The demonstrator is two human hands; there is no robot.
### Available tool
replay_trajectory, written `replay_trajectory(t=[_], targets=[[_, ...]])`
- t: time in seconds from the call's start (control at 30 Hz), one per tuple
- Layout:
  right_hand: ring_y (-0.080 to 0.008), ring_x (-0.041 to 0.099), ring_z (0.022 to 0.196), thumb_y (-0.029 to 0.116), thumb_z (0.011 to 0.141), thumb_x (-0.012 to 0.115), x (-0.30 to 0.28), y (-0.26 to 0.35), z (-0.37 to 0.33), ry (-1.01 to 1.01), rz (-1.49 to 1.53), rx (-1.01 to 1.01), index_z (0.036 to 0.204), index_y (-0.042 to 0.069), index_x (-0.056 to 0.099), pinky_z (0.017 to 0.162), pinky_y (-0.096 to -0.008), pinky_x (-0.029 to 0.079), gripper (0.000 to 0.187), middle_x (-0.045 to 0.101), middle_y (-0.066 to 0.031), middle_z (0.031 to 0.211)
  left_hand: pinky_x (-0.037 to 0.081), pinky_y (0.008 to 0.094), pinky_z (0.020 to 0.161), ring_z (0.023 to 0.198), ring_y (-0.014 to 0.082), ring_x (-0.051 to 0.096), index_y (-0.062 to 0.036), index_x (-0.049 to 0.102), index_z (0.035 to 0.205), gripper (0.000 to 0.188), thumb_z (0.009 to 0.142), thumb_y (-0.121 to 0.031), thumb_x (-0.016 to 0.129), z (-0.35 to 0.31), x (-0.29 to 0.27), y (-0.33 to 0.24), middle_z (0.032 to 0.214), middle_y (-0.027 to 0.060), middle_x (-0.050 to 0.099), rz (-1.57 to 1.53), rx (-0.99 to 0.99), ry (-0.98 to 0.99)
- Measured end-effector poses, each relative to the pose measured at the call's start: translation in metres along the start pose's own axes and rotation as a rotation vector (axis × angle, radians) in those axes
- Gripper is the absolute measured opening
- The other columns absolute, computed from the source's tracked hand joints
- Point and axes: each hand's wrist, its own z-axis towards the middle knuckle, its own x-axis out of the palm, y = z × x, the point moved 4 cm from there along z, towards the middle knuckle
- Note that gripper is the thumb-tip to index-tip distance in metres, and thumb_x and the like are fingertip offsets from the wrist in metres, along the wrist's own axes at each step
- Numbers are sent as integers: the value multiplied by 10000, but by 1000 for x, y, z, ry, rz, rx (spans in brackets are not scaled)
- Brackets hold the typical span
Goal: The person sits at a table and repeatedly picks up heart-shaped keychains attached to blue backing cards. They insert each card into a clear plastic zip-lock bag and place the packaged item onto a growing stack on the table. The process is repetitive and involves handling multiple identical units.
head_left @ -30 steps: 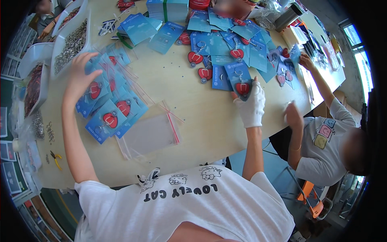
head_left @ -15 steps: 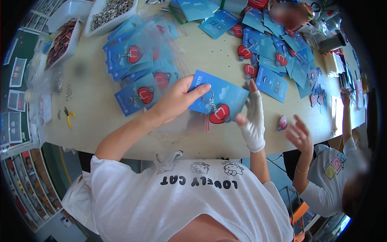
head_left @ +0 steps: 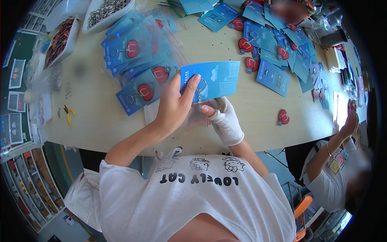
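My left hand [head_left: 179, 99] grips a blue backing card [head_left: 219, 80] by its left side, thumb on the front. A metal split ring with a short chain [head_left: 200, 90] hangs on the card's face. My right hand [head_left: 225, 121], in a white glove with the thumb tip bare, is closed at the card's lower edge below the chain. What it pinches is hidden, and the ring's charm does not show. Left of my hands lie bagged cards with red heart-shaped charms [head_left: 145, 92]. Under my hands a clear plastic bag [head_left: 195, 117] rests on the table.
Loose blue cards [head_left: 272, 77] and red charms [head_left: 252, 64] are heaped at the far right; one charm [head_left: 283, 117] lies alone nearer. Trays of metal rings [head_left: 105, 14] and dark red pieces [head_left: 60, 42] stand far left, above yellow pliers [head_left: 69, 115]. A co-worker's hand [head_left: 350, 119] is at the right.
The card has moved left and tipped up, and its red charm has gone out of sight. My right hand has come in from the right and closed below it. The co-worker's hand has moved away rightward.
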Motion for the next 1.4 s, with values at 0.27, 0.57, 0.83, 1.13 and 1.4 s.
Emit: replay_trajectory(t=[0.27,0.57,0.83,1.13,1.4], targets=[[-77,569,692,158,871,704,-7,34,-15,-309,-253,-207,1038,9,554,638,-217,445,270,634,-34,821,467,248,654,730,80,549,57,585,1084,242,981,-158,540,0,-1,-2,824,76,638,14,105,-6],[-78,501,734,138,850,723,-30,58,-21,-600,-666,-635,1305,6,409,716,-231,423,569,553,4,761,464,220,626,726,44,539,41,591,1091,257,985,-187,539,-28,23,4,822,30,630,-229,-71,10],[-15,399,526,384,973,535,-63,45,-30,-540,-554,-397,941,26,636,462,-196,277,374,525,55,659,489,276,655,760,147,596,26,498,1179,462,891,-291,671,-36,17,17,914,106,618,-50,129,36],[-10,345,540,380,976,534,-93,69,-27,-639,-542,-465,819,78,587,488,-196,249,344,448,77,625,416,393,833,951,279,504,-33,493,1134,545,693,-124,800,-39,1,55,981,85,514,746,137,115],[-27,334,540,431,968,526,-102,79,-18,-619,-510,-450,820,62,575,501,-211,234,401,446,55,605,427,229,557,618,68,528,21,614,812,144,751,21,744,-24,-12,66,738,16,592,169,-95,215]])
